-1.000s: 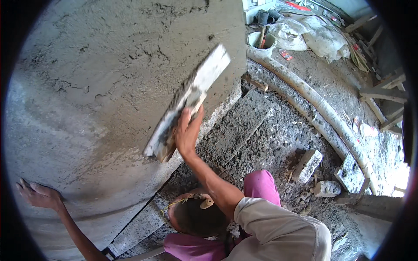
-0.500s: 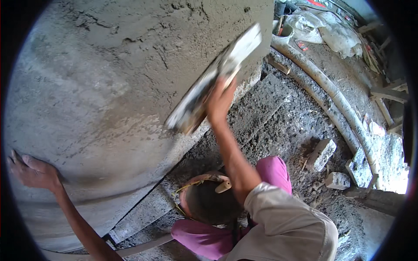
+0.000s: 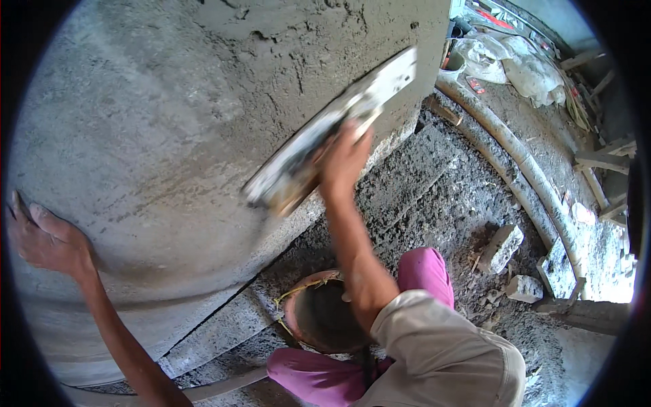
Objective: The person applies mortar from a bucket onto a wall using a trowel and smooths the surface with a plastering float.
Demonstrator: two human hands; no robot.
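Note:
My right hand [image 3: 346, 156] grips the handle of a long, pale plastering float [image 3: 397, 71], which is pressed diagonally to the grey plastered wall [image 3: 169, 102] near its edge. The mortar is rough and cracked at the top and smoother toward the left. My left hand [image 3: 47, 237] rests against the smoother plaster at the far left with its fingers stretched out. Below my right forearm, between my pink-clad knees, sits a round pan [image 3: 295, 305] with a dark inside; part of it is hidden by my arm.
Rubble and a slab [image 3: 407, 169] lie along the wall's foot. Two long dirty pipes [image 3: 519, 146] curve past broken blocks [image 3: 502, 247]. A white bucket [image 3: 454, 68] and sacks [image 3: 525, 71] stand at the upper right, with wooden timbers [image 3: 600, 159] along the right.
My right hand and float moved up and rightward, then the float tilted flatter with its lower end shifting left. My left hand appears higher in the picture; the view has also shifted slightly.

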